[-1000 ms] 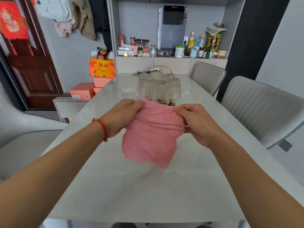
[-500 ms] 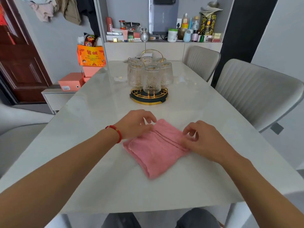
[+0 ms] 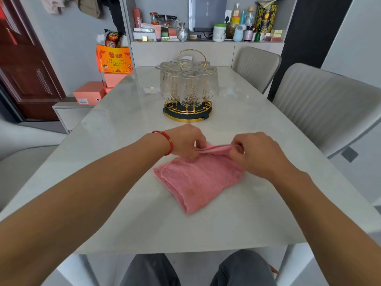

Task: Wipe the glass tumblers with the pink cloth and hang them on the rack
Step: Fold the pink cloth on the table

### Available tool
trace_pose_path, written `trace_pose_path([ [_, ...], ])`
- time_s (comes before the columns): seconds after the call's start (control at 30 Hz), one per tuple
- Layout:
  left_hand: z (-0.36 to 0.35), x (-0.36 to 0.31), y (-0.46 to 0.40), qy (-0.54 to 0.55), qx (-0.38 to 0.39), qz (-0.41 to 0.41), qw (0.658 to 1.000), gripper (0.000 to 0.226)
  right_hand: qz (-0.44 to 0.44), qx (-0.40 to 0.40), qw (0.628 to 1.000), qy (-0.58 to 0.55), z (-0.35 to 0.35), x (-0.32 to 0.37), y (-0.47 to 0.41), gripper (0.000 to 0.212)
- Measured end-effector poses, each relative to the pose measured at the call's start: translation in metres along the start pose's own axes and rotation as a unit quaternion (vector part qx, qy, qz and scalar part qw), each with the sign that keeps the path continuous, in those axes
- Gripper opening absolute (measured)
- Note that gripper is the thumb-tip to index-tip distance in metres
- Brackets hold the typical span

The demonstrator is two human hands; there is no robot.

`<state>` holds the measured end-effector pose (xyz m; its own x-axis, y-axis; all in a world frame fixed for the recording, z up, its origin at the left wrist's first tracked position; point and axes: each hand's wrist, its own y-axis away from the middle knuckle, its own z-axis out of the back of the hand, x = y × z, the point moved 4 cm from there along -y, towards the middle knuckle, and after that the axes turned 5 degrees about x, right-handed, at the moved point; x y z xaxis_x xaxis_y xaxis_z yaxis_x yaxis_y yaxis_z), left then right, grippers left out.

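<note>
- One view only is given, from the head camera, looking down a pale marble-look table [image 3: 123, 162] towards a round black-and-gold wire rack [image 3: 188, 113].
- Several clear patterned glass tumblers [image 3: 190, 88] are seen hung upside down on that rack, packed close around its gold loop handle [image 3: 191, 56]; the exact count cannot be told, since the rear ones are half hidden.
- A folded pink terry cloth [image 3: 195, 180] is laid flat on the table, near the rack but well apart from it, between the two forearms.
- The step in hand is judged to be the readying of the cloth: its far edge is being lifted and stretched between the two hands, and no tumbler is touched yet.
- The left hand [image 3: 186, 141], with a red cord bracelet [image 3: 167, 142] at the wrist, is closed in a pinch on the left end of the raised edge.
- The right hand [image 3: 255, 151] is likewise curled, and the right end of the same edge is pinched between its thumb and fingers.
- The next move is judged to call for the cloth being gathered into one hand, so that the other is freed to lift a tumbler straight up off its peg.
- Care is likely needed there, as the tumblers stand close together and could be knocked.
</note>
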<state>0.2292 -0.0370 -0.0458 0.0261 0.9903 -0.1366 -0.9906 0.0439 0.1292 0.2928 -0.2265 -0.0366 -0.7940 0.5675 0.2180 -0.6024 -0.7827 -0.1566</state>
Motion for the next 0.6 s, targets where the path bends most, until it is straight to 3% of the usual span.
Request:
trace_pose_path([
  [0.1, 0.01, 0.003, 0.009, 0.017, -0.079, -0.005, 0.997, 0.019, 0.029, -0.068, 0.995, -0.059, 0.011, 0.005, 0.0, 0.019],
  [0.27, 0.018, 0.017, 0.069, 0.065, -0.238, -0.023, 0.969, 0.017, 0.101, -0.073, 0.992, -0.028, 0.014, 0.042, 0.031, 0.028],
  [0.33, 0.006, 0.021, 0.098, 0.092, -0.251, -0.031, 0.963, 0.021, 0.144, -0.071, 0.987, -0.008, 0.005, 0.063, 0.048, 0.032],
  [0.43, -0.025, 0.024, 0.13, 0.103, -0.222, -0.015, 0.97, 0.028, 0.178, 0.02, 0.983, 0.024, -0.021, 0.086, 0.06, 0.038],
  [0.5, -0.042, 0.024, 0.138, 0.102, -0.195, -0.003, 0.975, 0.029, 0.132, 0.035, 0.99, -0.023, -0.03, 0.081, 0.054, 0.039],
  [0.6, -0.048, 0.022, 0.14, 0.084, -0.207, 0.048, 0.974, 0.026, -0.017, -0.041, 0.997, -0.065, -0.03, 0.05, 0.032, 0.033],
])
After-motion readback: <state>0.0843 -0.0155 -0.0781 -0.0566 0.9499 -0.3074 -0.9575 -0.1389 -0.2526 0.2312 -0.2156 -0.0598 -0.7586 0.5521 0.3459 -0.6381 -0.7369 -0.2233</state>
